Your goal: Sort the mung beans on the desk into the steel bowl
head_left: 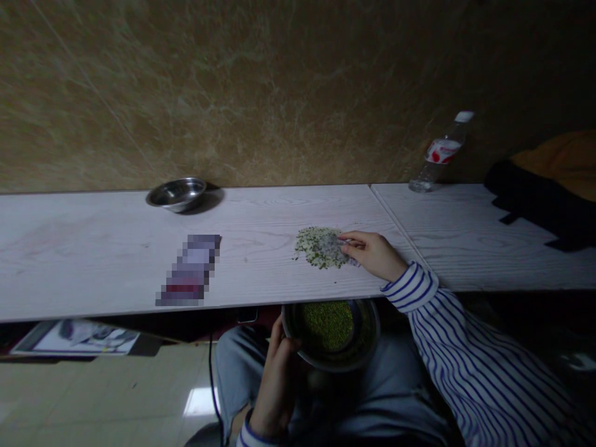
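A metal bowl [369, 347] with small green beans [328, 324] inside is tilted over the lap, below the table's front edge. Wrapped on its left rim is my left hand [282, 366]. Above the table, my right hand [376, 253] pinches a crumpled greyish, translucent piece [331, 243], perhaps plastic, over a spread of green and whitish bits [310, 248]. The fingertips are close to the tabletop at the right side of this spread.
A shiny empty-looking metal bowl [179, 197] stands at the back left of the white table [261, 217]. A blurred-out flat item [190, 270] lies nearer. At the back right are a plastic bottle [440, 152] and dark and orange cloth [554, 180].
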Demonstrator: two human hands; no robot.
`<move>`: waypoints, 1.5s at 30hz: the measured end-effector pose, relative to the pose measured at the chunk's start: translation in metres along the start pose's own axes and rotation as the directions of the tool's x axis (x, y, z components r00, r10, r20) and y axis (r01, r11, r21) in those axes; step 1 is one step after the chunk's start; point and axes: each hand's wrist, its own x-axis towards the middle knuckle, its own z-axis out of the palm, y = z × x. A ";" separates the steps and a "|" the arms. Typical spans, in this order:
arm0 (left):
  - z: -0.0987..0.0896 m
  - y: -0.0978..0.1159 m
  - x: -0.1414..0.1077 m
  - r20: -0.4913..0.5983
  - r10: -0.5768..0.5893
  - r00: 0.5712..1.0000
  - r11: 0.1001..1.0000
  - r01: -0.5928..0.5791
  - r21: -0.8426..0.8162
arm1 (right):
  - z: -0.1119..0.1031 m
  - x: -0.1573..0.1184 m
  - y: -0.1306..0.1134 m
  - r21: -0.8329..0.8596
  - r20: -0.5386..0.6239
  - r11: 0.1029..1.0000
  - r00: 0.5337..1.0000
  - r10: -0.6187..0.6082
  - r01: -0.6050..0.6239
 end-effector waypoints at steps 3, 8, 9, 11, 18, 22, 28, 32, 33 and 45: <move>0.000 0.001 -0.001 -0.014 0.001 1.000 1.000 0.000 0.030 | -0.004 -0.004 -0.003 0.022 0.032 1.000 0.999 0.011 -0.012; 0.001 0.001 -0.002 -0.024 0.002 1.000 0.999 -0.001 0.052 | -0.021 -0.017 -0.004 -0.010 -0.031 1.000 0.999 -0.010 0.010; 0.001 0.001 -0.001 -0.032 0.009 0.999 0.999 -0.007 0.051 | -0.025 -0.020 -0.003 -0.025 -0.044 1.000 0.999 -0.010 0.009; 0.001 -0.001 0.001 -0.059 0.018 0.998 0.998 -0.014 0.055 | -0.030 -0.026 0.001 -0.043 -0.059 0.999 0.998 0.000 -0.003; -0.002 -0.003 0.005 -0.068 -0.005 0.998 0.998 0.010 0.069 | -0.027 -0.032 0.003 -0.082 -0.061 0.996 0.998 0.032 -0.037; 0.000 -0.002 0.003 -0.058 -0.006 0.998 0.999 0.009 0.040 | -0.016 -0.031 -0.003 -0.071 -0.026 0.997 0.999 0.021 -0.023; -0.001 0.000 0.001 -0.058 0.003 0.998 0.998 0.000 0.061 | -0.026 -0.038 0.002 -0.057 -0.055 0.998 0.998 0.031 -0.034; -0.001 0.000 0.002 -0.088 0.008 0.996 0.998 -0.002 0.067 | -0.041 -0.043 0.013 -0.103 -0.149 0.991 0.986 0.072 -0.088; -0.001 -0.001 0.002 -0.094 0.005 0.996 0.998 0.002 0.070 | -0.043 -0.044 0.015 -0.107 -0.154 0.989 0.985 0.081 -0.098; 0.000 0.000 -0.002 -0.029 -0.027 0.999 0.995 0.030 0.095 | -0.040 -0.058 0.010 -0.099 -0.076 0.991 0.994 0.082 -0.089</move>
